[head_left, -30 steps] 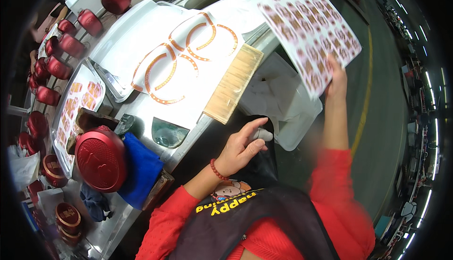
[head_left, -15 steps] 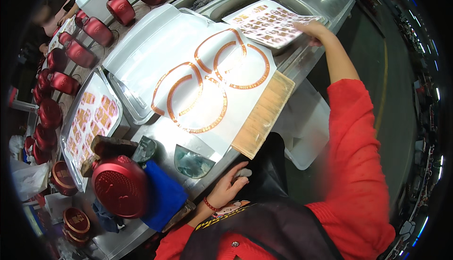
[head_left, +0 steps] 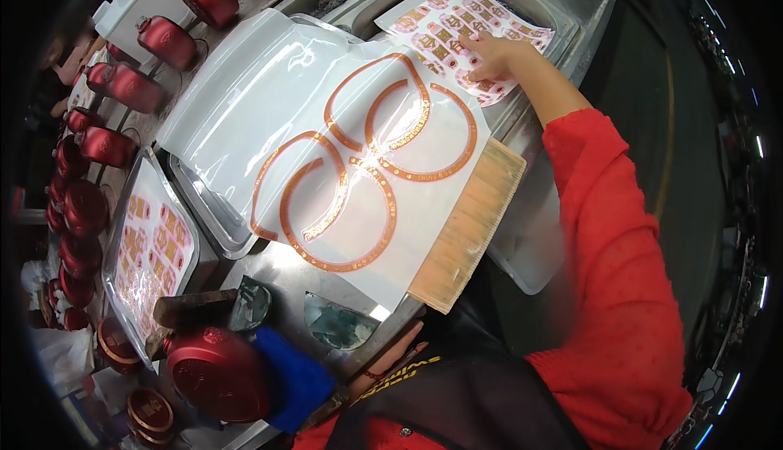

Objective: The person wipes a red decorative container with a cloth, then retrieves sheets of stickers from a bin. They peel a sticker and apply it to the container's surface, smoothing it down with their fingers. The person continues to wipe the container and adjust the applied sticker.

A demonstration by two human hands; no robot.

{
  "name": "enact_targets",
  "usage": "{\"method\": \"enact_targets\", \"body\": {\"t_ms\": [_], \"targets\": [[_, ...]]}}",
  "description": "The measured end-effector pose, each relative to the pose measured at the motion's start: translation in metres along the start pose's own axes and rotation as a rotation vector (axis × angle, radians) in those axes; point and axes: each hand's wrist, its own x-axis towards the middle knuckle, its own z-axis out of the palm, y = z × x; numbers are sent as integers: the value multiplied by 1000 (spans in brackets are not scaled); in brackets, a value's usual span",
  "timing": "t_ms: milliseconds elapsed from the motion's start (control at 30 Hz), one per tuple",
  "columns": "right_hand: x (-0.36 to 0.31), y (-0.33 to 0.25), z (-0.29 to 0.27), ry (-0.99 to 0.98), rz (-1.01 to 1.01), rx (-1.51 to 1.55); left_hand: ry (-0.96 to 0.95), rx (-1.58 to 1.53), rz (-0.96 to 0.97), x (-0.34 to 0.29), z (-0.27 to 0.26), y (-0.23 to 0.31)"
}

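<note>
At the back right, my right hand (head_left: pixel 496 57) rests on a sheet of printed decals (head_left: pixel 444 17) in pink, gold and brown. Its thumb and fingers are apart and touch the sheet's right part. The sheet lies over a metal basin. My left hand (head_left: pixel 400 350) is low at the counter's front edge, mostly hidden, so its fingers cannot be read. Between the hands, a large glossy sheet (head_left: pixel 424 230) bears several orange-brown ring-shaped decals (head_left: pixel 338 266). A flat wooden-looking board (head_left: pixel 469 230) with a ridged edge lies along that sheet's right side.
Red bottles (head_left: pixel 167 42) crowd the left side; one large red bottle (head_left: pixel 216 372) stands nearer, beside a blue cloth (head_left: pixel 294 376). A tray (head_left: pixel 204 246) holds another decal sheet (head_left: pixel 151 246). A dark green scraper-like piece (head_left: pixel 338 323) lies near the front edge. A white jug (head_left: pixel 147 1) stands behind.
My right hand has moved left from the decal sheet's right edge onto its face. My left hand has drawn lower, and less of it shows. The view has shifted slightly.
</note>
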Motion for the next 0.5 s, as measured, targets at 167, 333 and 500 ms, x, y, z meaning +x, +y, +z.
{"method": "enact_targets", "body": {"t_ms": [167,333,500], "targets": [[20,-2,9,3,2,-37,53,90,-54,11,0,-6],[38,5,13,-56,49,-70,13,88,-39,13,-2,-3],[46,9,24,-20,-12,-65,3,95,-35,13,-5,-3]]}}
